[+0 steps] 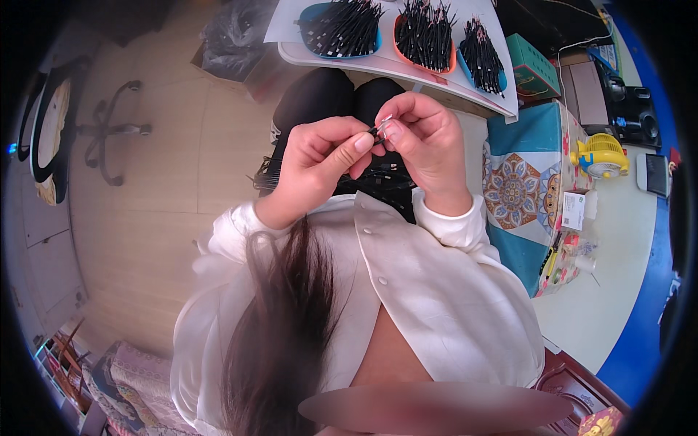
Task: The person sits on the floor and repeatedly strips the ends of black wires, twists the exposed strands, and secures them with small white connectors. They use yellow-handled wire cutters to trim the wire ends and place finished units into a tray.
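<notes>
Above the person's lap, just short of the white table (407,69), both hands meet around one small part. On that table, three shallow trays lie side by side, each heaped with thin black cable pieces: a blue tray (320,14) at the table's left end, an orange tray (398,42) in its middle, and a second blue tray (465,69) toward its right end. Right of the table stands a patterned blue cloth-covered surface (512,189), and beyond that a yellow toy-like gadget (600,155). Nearer the body than the table, a loose bundle of black cables (378,176) rests on the lap, under the hands.

The left hand (320,163) is curled closed, thumb pressed against forefinger, pinching the dark end of a small connector piece (379,129). The right hand (425,138) is likewise closed in a fingertip pinch on the piece's pale, shiny tip, its remaining fingers folded. The piece sits between the two thumbs, below the table's near edge.

To work such a piece well, my judgement is that the left hand should hold steady as the anchor while the right does the fine motion, with a light grip near the tip so nothing bends, and both hands kept over the lap so a dropped part lands among the cables rather than on the floor.
</notes>
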